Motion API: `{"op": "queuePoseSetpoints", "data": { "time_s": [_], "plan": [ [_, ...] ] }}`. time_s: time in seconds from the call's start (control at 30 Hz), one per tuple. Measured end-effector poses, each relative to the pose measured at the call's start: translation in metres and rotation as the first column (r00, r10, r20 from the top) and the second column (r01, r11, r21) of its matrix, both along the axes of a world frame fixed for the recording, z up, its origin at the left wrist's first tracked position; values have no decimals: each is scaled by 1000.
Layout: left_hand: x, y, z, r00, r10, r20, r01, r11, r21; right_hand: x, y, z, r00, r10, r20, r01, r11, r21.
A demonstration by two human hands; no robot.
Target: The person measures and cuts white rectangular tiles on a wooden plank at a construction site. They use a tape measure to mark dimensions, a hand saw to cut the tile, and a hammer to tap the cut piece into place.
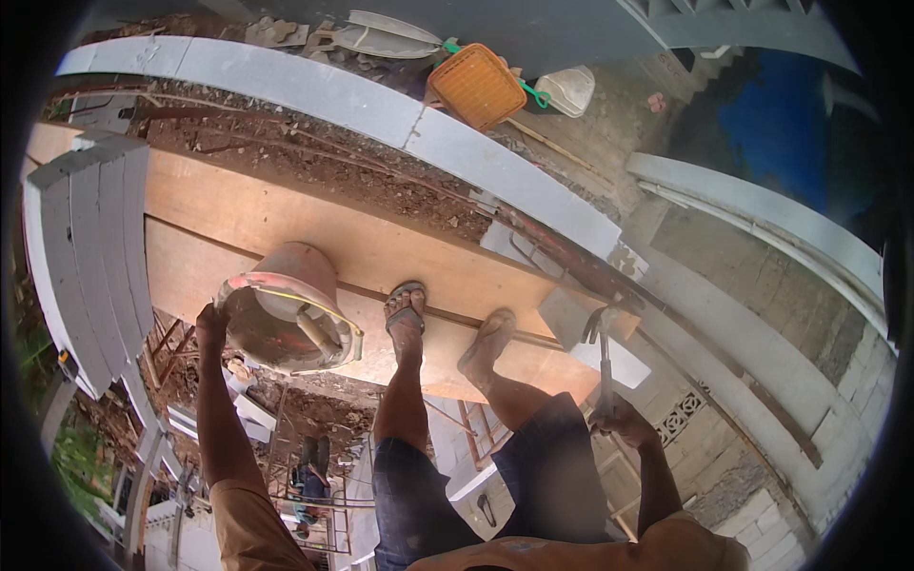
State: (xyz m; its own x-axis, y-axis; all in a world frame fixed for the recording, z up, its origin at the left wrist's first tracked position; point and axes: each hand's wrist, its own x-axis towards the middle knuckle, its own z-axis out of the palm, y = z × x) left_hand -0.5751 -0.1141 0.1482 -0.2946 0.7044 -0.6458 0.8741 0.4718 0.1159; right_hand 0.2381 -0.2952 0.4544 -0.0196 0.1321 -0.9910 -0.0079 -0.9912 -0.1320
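Observation:
My left hand (211, 326) is closed on the rim of a pinkish-red bucket (303, 265). The bucket tilts toward me on the planks, its inside coated with grey mortar. A tool with a pale handle (319, 328) sticks out of it; its other end is hidden. In my right hand (624, 422) a claw hammer (606, 366) is held by its handle, head upward. Behind the hammer a thin pale grey slab (581, 324) lies at the right end of the planks. My sandalled feet stand on the wooden planks (219, 205), right of the bucket.
Pale grey blocks (81, 257) are stacked at the planks' left end. A curved row of blocks (286, 84) runs along the far side. Beyond it lie an orange basket (476, 86) and a white tub (569, 90). Far below, a person (312, 485) is among scaffold bars.

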Motion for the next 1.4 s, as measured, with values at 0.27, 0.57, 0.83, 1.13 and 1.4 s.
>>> {"op": "queuePoseSetpoints", "data": {
  "time_s": [0.27,0.57,0.83,1.13,1.4],
  "plan": [
    [81,89,23,957,-289,0,267,882,389,17,-94,-8,833,-474,285,439,880,180],
    [692,13,108,142,-881,451,820,360,444,51,-244,-51,292,-853,432,659,507,556],
    [884,-203,84,-399,-879,261,867,-268,420,171,-338,-103,-551,-833,52,-3,64,998],
    [874,-222,56,-479,-874,79,797,-395,456,179,-383,-230,-243,-891,384,403,268,875],
    [869,-217,33,-497,-866,-54,663,-419,620,186,-385,-239,-385,-840,382,375,236,896]
  ]
}}
